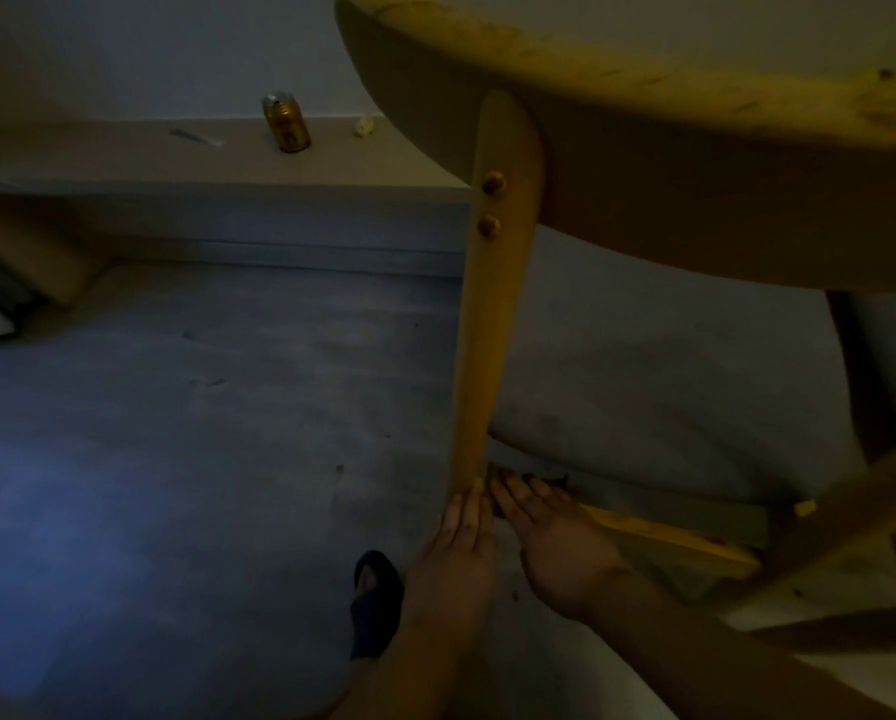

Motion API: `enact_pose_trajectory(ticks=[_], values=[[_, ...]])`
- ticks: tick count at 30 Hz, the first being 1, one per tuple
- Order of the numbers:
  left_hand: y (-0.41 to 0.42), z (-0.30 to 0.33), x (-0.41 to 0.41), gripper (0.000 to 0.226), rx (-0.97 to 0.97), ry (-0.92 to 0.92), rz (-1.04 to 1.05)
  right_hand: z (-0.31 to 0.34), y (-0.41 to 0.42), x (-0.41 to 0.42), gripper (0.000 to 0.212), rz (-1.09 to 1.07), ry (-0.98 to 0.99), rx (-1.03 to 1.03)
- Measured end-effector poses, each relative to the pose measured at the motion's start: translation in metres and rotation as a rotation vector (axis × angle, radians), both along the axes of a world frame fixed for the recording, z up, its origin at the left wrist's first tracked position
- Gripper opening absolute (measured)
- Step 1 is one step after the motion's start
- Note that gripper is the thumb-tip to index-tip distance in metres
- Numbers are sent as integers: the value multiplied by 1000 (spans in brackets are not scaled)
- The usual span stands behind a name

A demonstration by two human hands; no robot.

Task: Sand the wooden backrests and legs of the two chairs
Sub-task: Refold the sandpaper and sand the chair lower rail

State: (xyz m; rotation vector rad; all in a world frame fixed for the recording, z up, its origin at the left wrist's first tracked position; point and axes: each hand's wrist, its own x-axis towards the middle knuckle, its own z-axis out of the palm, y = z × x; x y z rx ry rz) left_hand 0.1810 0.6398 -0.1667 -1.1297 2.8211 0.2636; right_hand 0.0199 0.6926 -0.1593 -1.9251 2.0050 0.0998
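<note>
Reaching down in dim light, I held both hands at the foot of the chair leg (492,314) — a pale tapered post with two round wooden pegs (491,205) near its top, where it met the curved seat (643,96) overhead. My left hand (456,543) lay with straight fingers pressed together against the leg's lower end. My right hand (555,537) was just beside it, fingers extended and close together over something dark — I could not tell what. A can (285,122) stood on the ledge (123,163) beyond; a dark sandal (375,600) showed on the grey floor (201,407).
</note>
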Motion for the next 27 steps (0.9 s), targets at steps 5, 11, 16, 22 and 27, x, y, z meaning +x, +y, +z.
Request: enact_pose_trajectory(ticks=[5, 11, 16, 22, 27], values=[[5, -7, -8, 63, 88, -142, 15, -3, 46, -39, 78, -93, 31, -21], [10, -7, -20, 62, 28, 93, 30, -5, 22, -2, 79, -88, 28, 2], [-1, -14, -26, 73, 143, -98, -27, -3, 35, -22, 82, -45, -27, -32], [2, -18, -30, 73, 132, -94, 24, 0, 69, -46, 81, -139, 33, -8], [5, -16, -32, 70, 176, -71, 45, -2, 31, -11, 80, -137, -51, -32]])
